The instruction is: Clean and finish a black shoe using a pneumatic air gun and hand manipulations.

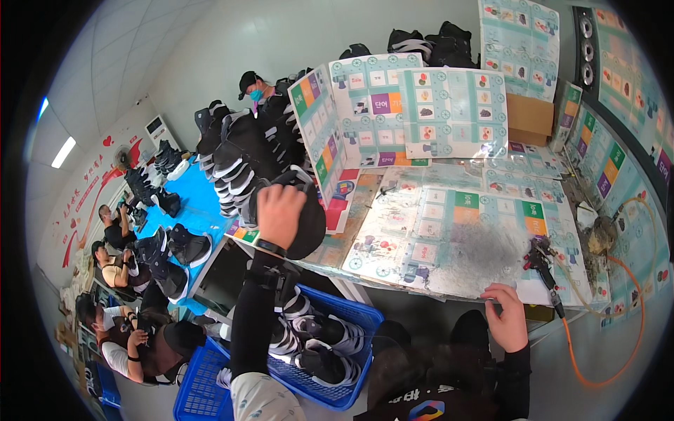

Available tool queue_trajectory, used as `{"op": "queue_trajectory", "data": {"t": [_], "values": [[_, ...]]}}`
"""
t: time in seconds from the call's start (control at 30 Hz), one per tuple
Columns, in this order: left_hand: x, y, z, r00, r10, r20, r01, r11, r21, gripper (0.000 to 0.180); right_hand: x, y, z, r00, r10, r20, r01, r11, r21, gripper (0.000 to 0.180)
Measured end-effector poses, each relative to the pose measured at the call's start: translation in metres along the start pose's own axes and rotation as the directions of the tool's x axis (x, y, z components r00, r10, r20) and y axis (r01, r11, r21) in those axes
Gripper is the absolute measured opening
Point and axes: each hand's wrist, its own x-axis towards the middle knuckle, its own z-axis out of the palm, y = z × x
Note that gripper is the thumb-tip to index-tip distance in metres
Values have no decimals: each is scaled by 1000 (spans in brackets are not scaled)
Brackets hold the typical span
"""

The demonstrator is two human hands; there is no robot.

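Observation:
My left hand (pixel 281 214) reaches forward to the near end of the piled shoes. Its fingers curl over a black shoe (pixel 309 228), whose far part merges with the dark stack (pixel 242 151) behind it. My right hand (pixel 507 317) is at the front edge of the worktable (pixel 393 245), loosely bent, with fingers apart and nothing in it. A black spray gun (pixel 540 263) lies on the table's right part, beyond that hand. Below my left arm, a blue basket (pixel 372 337) contains several black shoes (pixel 326 361) with white soles.
Printed boards (pixel 456 116) screen the table's back. An orange hose (pixel 607 382) loops down at the right. A cardboard box (pixel 530 119) stands behind. More shoes cover a blue-topped table (pixel 189 196) at left, where several people work. Another blue basket (pixel 193 386) stands lower left.

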Motion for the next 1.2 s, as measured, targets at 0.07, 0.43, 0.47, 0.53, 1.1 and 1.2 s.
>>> {"op": "queue_trajectory", "data": {"t": [0.07, 0.43, 0.47, 0.53, 1.1, 1.2], "values": [[9, 21, 7, 958, 263, 110, -273, 958, 92, 9, -2, 3, 2, 1000, 5, -11, -5, 1000, -1, 21], [14, 27, -58, 987, 160, -20, -156, 980, 125, 11, -11, 4, 6, 998, 38, 47, -39, 999, 27, 19], [9, 16, -80, 995, 92, -45, -81, 976, 201, 12, -12, 2, 9, 998, 29, 60, -32, 998, 50, 19], [15, 23, -83, 984, -6, -177, 13, 999, 37, 19, -7, 5, 5, 998, 37, 41, -38, 998, 39, 21], [14, 208, -45, 797, -302, 522, 481, -203, -853, 40, 43, -40, 38, 978, -119, -170, 91, 982, -164, 56], [0, 241, -45, 832, -51, 553, 532, -210, -820, 48, 39, -8, 45, 974, 36, -223, -68, 988, -137, 47]]}}
